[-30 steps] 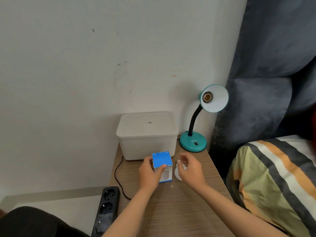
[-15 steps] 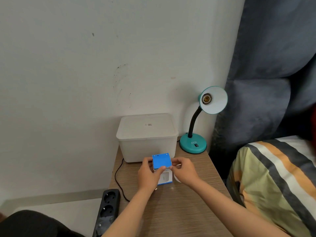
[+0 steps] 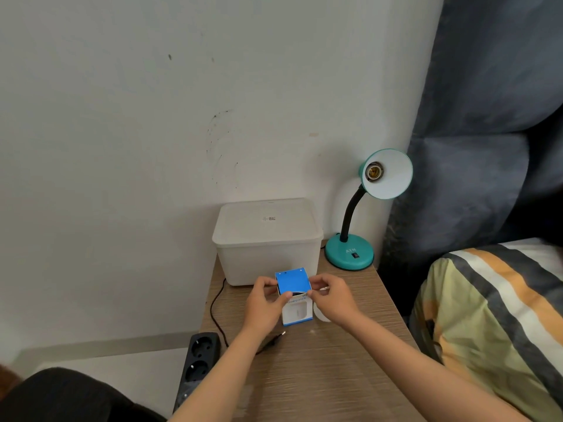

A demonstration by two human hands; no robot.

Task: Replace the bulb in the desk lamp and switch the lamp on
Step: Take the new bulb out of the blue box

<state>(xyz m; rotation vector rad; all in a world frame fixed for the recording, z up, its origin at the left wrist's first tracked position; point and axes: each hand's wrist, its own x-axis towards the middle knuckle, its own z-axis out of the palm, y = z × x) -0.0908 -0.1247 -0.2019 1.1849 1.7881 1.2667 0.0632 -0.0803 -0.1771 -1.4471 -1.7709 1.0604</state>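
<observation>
- My left hand (image 3: 264, 303) grips the left side of the blue bulb box (image 3: 294, 296), thumb curled over its front top edge; the box stands about mid-worktop, just in front of the white lidded bin.
- My right hand (image 3: 330, 295) pinches the box's top right corner, fingers curled at the flap.
- I judge the step in hand to be opening the box to get the new bulb out. To do it well I'd keep the left hand steady as an anchor and have the right lift the flap at its free edge, not crush the card, since the bulb inside is fragile.
- Just right of the box, partly under my right hand, lies a white round thing (image 3: 320, 315); probably the old bulb, though I cannot tell for sure.
- The desk lamp (image 3: 350, 254) stands at the worktop's far right corner, its shade tilted toward me and the socket (image 3: 374, 171) bare, so nothing is fitted yet.
- Its plug (image 3: 275, 338) lies loose on the worktop near the left edge, not in the power strip (image 3: 199, 357) hanging off that edge; that needs doing before switching on.
- The worktop (image 3: 320, 376) is wood-grain, set against a scuffed white wall (image 3: 152, 117); a dark curtain (image 3: 487, 117) and a striped bed cover (image 3: 502, 315) sit to the right.
</observation>
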